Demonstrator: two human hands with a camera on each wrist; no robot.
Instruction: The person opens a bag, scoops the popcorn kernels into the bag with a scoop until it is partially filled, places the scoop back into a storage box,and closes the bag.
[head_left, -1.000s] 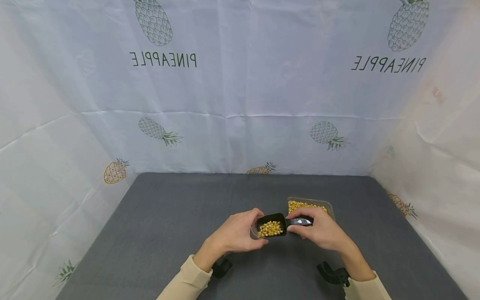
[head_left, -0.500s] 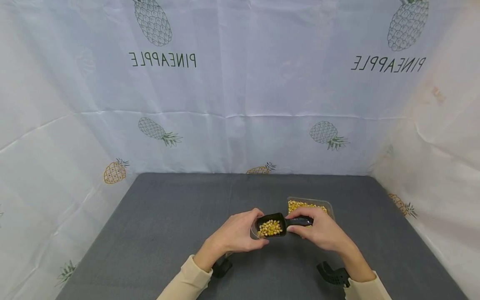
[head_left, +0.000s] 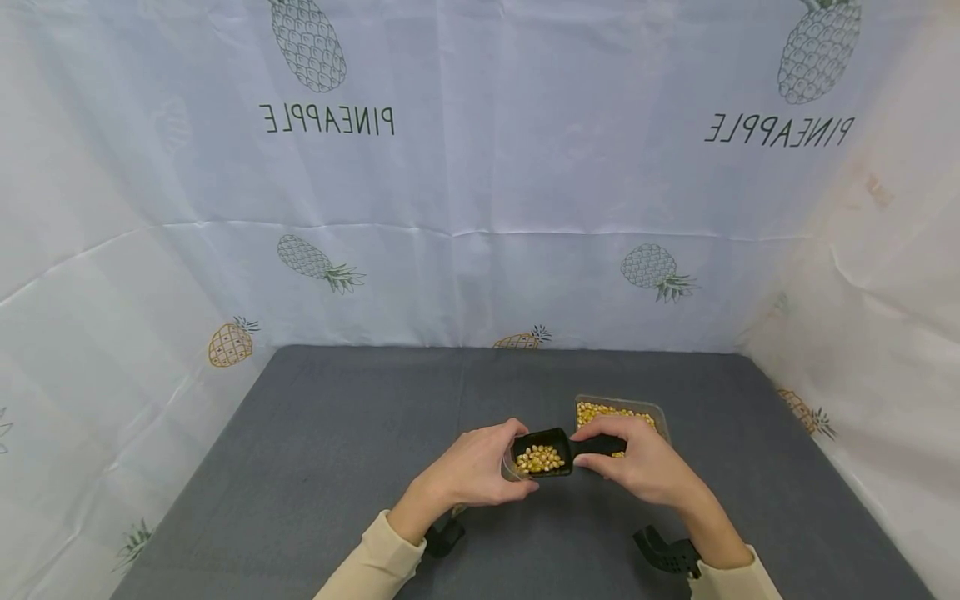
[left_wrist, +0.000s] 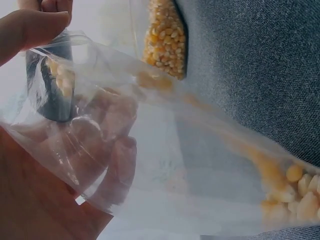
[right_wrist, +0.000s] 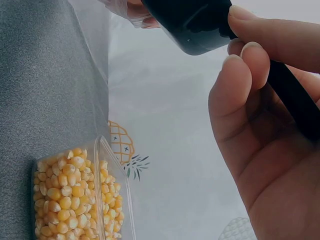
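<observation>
My left hand (head_left: 474,468) holds the mouth of a clear plastic bag (left_wrist: 160,130) spread, thumb on one side and fingers on the other. Corn kernels (left_wrist: 305,200) lie at the bag's lower end. My right hand (head_left: 643,460) pinches the handle of a black scoop (head_left: 546,437) between thumb and fingers. More kernels (head_left: 538,458) fill part of the scoop, whose front end is inside the bag's mouth. Seen from the right wrist, the scoop (right_wrist: 195,25) shows only its dark outside.
A clear plastic container (head_left: 663,417) of corn kernels stands on the grey table (head_left: 360,417) behind my right hand. Its wall (right_wrist: 100,200) rises close below that hand in the right wrist view. Pineapple-print cloth (head_left: 480,167) hangs at the back and sides.
The scoop has tilted slightly, and the shine on its handle is gone. The kernels in it have shifted a little and look slightly fewer. Both hands stay almost in place.
</observation>
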